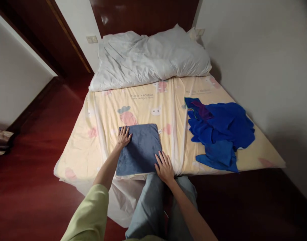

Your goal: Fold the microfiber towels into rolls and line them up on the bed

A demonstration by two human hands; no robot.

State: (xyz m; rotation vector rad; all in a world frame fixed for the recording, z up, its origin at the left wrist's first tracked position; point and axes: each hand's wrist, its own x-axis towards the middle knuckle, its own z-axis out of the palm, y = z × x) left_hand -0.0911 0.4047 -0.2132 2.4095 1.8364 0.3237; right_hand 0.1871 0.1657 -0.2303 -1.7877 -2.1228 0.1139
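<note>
Resting the left hand (124,136) palm down over the far left corner of a blue-grey cloth (140,150), with fingers loosely spread and closed on nothing. Setting the right hand (165,167) down at the right side close to the near corner, with fingers slightly apart, fingertips on the fabric's edge, and likewise gripping nothing. Lying near the front edge of the bed (256,150), on a yellow printed cover (78,147), just ahead of the trouser legs (150,201).

For a flat lie, anchor the far corner lightly with one palm and stroke outward from the middle with the other. Spread the pressure evenly, to avoid dragging the whole piece across the loose cover beneath. Ease the slight ripples by the white tag (160,131) out toward the border, and square the corners last.

Judging by the nap, probably soft and plush; roughly square, with fairly straight sides. Cannot tell from above how many layers deep. Compare, to the right and apart, a crumpled heap of bright blue cloths (224,124), ragged in outline, with a purple piece (204,111) among them. Note also the puffy, wrinkled white bedding (153,62) before the smooth, dark red headboard (143,13).
</note>
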